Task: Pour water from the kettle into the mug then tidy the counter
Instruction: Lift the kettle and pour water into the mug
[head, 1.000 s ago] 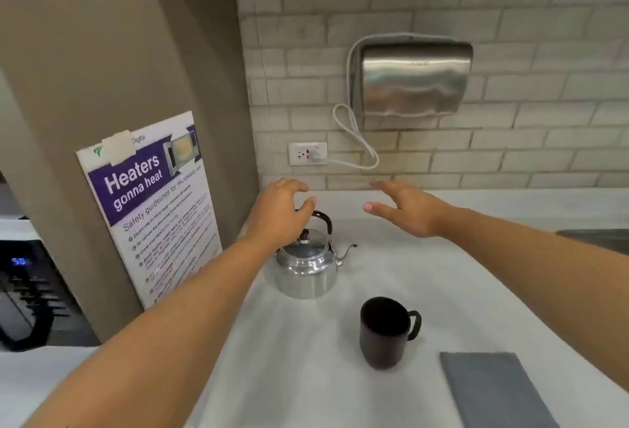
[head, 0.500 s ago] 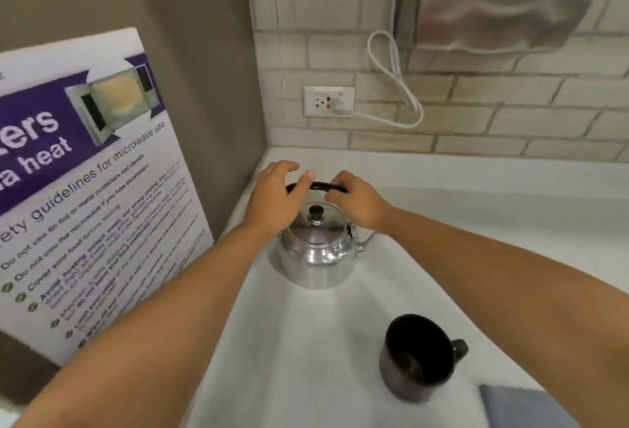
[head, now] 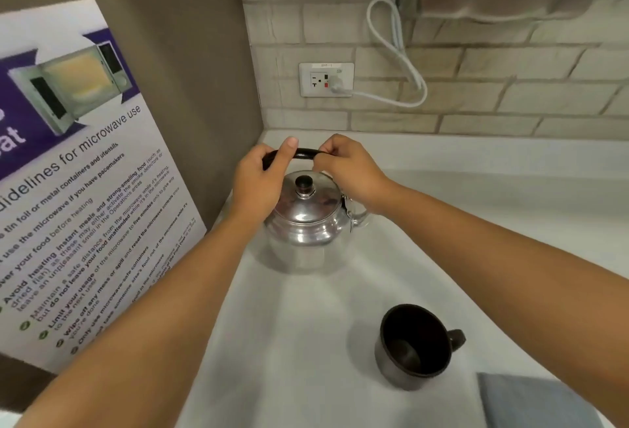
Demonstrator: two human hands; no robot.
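Now both hands, left hand (head: 258,182) and right hand (head: 350,172), are wrapped tight on the kettle (head: 306,223) handle, far left. Lift it slowly, keep it flat, then bring it near to the mug (head: 413,346).

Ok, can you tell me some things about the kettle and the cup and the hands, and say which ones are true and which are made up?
1. Both hands, left hand and right hand, grip the kettle's black handle. True.
2. The kettle has no lid on it. False: the lid with its dark knob is on.
3. The mug looks empty. True.
4. The mug is lying on its side. False: it stands upright on the counter.
5. The mug sits nearer the person than the kettle. True.
6. The grey cloth covers the mug. False: it lies beside the mug, at the lower right.
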